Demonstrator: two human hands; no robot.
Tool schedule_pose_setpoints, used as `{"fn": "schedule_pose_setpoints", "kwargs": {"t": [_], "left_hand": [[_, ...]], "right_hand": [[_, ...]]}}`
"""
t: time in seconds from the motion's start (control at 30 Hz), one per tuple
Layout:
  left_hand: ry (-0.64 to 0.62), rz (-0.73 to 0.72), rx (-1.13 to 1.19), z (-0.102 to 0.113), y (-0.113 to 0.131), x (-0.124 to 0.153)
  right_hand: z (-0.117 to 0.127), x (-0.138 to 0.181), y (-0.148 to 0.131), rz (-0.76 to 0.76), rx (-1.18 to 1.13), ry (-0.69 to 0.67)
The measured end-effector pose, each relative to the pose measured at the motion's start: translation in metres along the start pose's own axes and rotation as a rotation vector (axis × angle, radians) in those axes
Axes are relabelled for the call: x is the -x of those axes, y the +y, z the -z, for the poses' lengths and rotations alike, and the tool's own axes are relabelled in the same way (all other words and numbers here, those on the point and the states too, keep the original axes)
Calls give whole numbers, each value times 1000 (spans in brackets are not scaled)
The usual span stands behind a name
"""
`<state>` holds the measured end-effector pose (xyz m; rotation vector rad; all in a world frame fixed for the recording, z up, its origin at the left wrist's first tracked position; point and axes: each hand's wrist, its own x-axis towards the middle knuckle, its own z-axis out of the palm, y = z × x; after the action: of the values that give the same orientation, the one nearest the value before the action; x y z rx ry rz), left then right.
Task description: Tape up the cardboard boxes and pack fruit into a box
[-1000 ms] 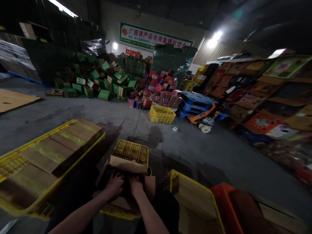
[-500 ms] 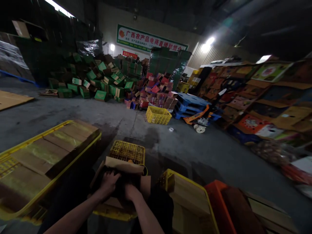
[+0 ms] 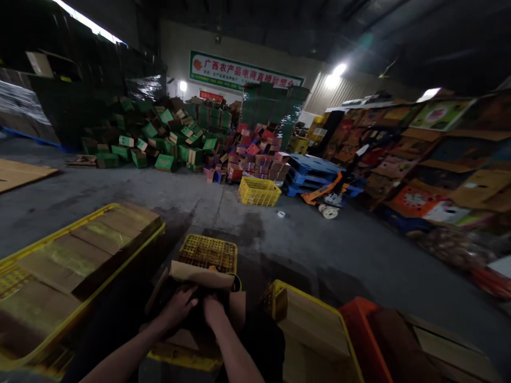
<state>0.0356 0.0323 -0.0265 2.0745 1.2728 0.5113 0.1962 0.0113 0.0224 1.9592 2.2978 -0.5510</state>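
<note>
An open cardboard box (image 3: 199,274) stands in front of me between my knees, flaps raised and its inside very dark. It rests on a yellow plastic crate (image 3: 187,358). My left hand (image 3: 181,306) reaches into the box, fingers bent down and closed around something too dark to make out. Beside it, my right hand (image 3: 212,308) is also in the box, its fingers hidden in shadow. The two hands are close together. Behind the box, a yellow mesh crate surface (image 3: 209,250) shows, with a small orange item (image 3: 213,268) by the rear flap.
A long yellow crate (image 3: 138,247) with taped cartons (image 3: 96,239) lies left. At right stand a yellow crate (image 3: 307,290) with cardboard and an orange crate (image 3: 359,314). Farther off are a yellow crate (image 3: 259,192), blue pallets (image 3: 311,165), a pallet jack (image 3: 325,194) and heaped boxes (image 3: 163,162).
My left hand has sunk slightly deeper into the box and come nearer the right. The right hand stays inside. The view has tilted a little.
</note>
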Motion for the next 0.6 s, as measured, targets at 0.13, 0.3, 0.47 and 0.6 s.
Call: {"fn": "schedule_pose_setpoints", "kwargs": {"t": [0.13, 0.3, 0.47, 0.6], "left_hand": [[-58, 41, -14, 7, 5, 4], [-373, -20, -37, 10, 3, 18], [-270, -24, -57, 11, 2, 6], [-64, 63, -131, 21, 5, -6]], "right_hand": [[8, 15, 18, -139, 75, -25], [20, 29, 25, -248, 111, 14], [19, 19, 9, -47, 39, 110], [6, 8, -3, 128, 0, -109]]}}
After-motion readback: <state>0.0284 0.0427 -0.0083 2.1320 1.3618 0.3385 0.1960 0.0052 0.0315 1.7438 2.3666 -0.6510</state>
